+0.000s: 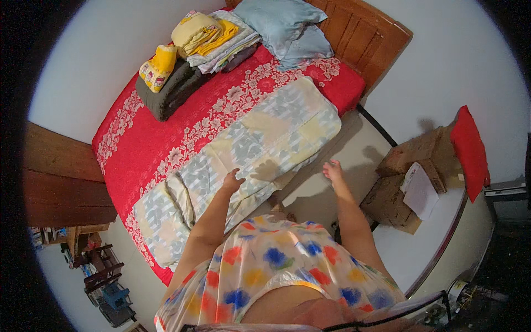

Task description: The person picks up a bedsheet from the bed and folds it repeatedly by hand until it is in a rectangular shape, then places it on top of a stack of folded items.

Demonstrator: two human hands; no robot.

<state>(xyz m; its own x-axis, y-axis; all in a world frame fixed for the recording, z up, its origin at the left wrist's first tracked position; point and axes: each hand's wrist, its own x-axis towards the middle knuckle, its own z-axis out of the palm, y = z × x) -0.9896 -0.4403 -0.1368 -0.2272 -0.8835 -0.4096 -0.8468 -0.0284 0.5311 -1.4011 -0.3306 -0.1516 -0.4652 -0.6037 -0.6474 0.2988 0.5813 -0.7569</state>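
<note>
A long folded cloth, like a sheet or quilt cover [243, 141], lies along the near side of the bed, patterned in pale yellow, white and grey-green. Its left end is bunched into a raised fold [181, 198]. My left hand [233, 181] hovers above its near edge, fingers apart and holding nothing. Over the floor beside the bed, my right hand [332, 171] is held out in the air, loosely open with nothing in it. The shadow of a hand falls on the cloth.
The bed [138, 146] has a red floral cover and a wooden headboard [362, 41]. Folded bedding [207, 36], a dark folded blanket [174, 91] and blue pillows [282, 25] sit on its far side. Cardboard boxes [412, 157] and a red cushion [469, 152] stand at right.
</note>
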